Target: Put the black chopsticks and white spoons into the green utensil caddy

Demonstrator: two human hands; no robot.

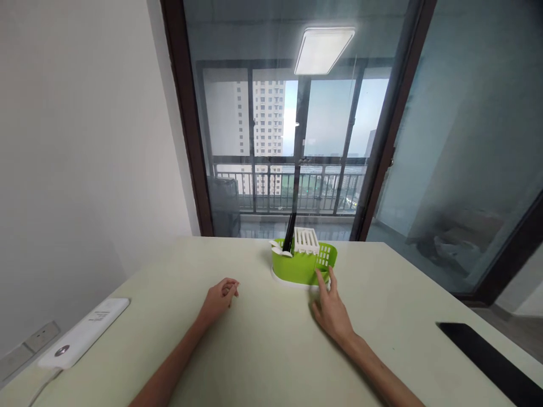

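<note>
A green cutlery holder (pixel 297 267) with a white base stands near the far edge of the table. White spoons (pixel 281 250) lean out of its left end, beside long black chopsticks (pixel 289 233). On top, a white slotted piece (pixel 306 240) covers the middle. The right section has a pierced green wall. My right hand (pixel 333 311) reaches to the holder's front right with fingers spread; the fingertips overlap its rim, and I cannot tell whether they touch. My left hand (pixel 221 298) rests at the table to the left, fingers curled in loosely, with nothing visible in them.
A white power strip (pixel 89 330) with a cable lies on the table (pixel 271 350) at the left. At the right edge lies a flat black object (pixel 487 353). Behind the table stands a glass door with a dark frame (pixel 186 113); a wall socket (pixel 41 337) is at lower left.
</note>
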